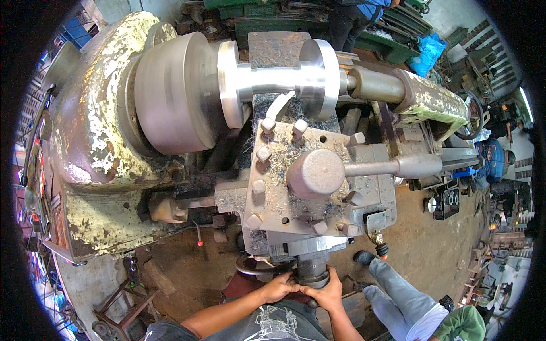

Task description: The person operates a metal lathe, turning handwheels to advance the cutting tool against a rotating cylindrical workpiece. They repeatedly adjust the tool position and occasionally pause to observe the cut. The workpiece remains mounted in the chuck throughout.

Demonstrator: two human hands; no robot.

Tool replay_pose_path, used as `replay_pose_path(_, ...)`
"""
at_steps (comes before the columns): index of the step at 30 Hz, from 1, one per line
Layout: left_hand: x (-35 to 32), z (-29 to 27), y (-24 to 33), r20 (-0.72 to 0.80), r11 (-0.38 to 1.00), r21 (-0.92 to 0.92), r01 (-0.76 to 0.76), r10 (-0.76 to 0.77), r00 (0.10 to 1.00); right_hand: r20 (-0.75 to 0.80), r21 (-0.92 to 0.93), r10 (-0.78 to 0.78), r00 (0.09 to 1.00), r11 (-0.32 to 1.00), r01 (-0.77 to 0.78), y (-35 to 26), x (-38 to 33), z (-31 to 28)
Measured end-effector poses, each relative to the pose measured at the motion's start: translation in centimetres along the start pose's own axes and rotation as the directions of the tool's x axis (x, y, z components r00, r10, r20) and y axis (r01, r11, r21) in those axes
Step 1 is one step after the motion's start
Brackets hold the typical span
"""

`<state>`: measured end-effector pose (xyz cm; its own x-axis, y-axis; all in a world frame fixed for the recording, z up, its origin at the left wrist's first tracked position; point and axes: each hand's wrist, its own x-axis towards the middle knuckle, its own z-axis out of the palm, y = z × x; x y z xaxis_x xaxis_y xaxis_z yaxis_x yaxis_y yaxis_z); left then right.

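Both my hands are at the front of a lathe, on the feed handle (311, 278) below its round dark dial. My left hand (280, 287) closes on the handle's left side, and my right hand (325, 291) grips its right side, the thumbs nearly meeting. Beyond them sits a square tool post (267, 190) strewn with metal chips, topped by a round clamp knob (315, 173) with a long lever. Its cutting tool (278, 106) reaches to a shiny spool-shaped metal workpiece (273, 79), between the blurred chuck (176, 94) and the tailstock (426, 99).
The worn headstock (96, 113) fills the left side. A person in grey trousers (392, 301) is close by at lower right; another in dark trousers (345, 25) stands at the back. A blue bag (427, 54) lies behind the tailstock. A metal frame stool (126, 304) is at lower left.
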<state>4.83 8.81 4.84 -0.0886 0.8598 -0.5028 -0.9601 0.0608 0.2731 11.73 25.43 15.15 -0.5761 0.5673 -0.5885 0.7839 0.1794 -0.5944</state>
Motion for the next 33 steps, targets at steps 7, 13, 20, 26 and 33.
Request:
replay_pose_path(7, -0.11, 0.09, 0.12, -0.004, 1.0, 0.025, 0.017, -0.017, 1.0, 0.004, 0.031, -0.015, 1.0, 0.999, 0.015, -0.17, -0.04, -0.2)
replay_pose_path(13, -0.01, 0.03, -0.12, 0.008, 0.999, 0.038, -0.013, 0.013, 1.0, 0.009, 0.038, -0.014, 1.0, 0.999, 0.013, 0.0, 0.07, -0.13)
replay_pose_path(20, 0.06, -0.09, -0.32, 0.011, 0.999, 0.03, -0.026, 0.026, 1.0, 0.019, 0.002, -0.019, 1.0, 1.0, 0.019, 0.2, 0.07, -0.28)
replay_pose_path(26, 0.05, -0.15, -0.55, -0.027, 0.999, 0.034, -0.017, 0.018, 0.999, 0.024, 0.02, -0.015, 1.0, 1.0, 0.014, 0.53, 0.21, -0.12)
replay_pose_path(33, -0.16, 0.57, 0.18, -0.06, 0.999, 0.044, 0.001, 0.001, 0.998, 0.007, 0.023, -0.046, 0.999, 0.999, 0.046, 0.26, 0.07, -0.21)
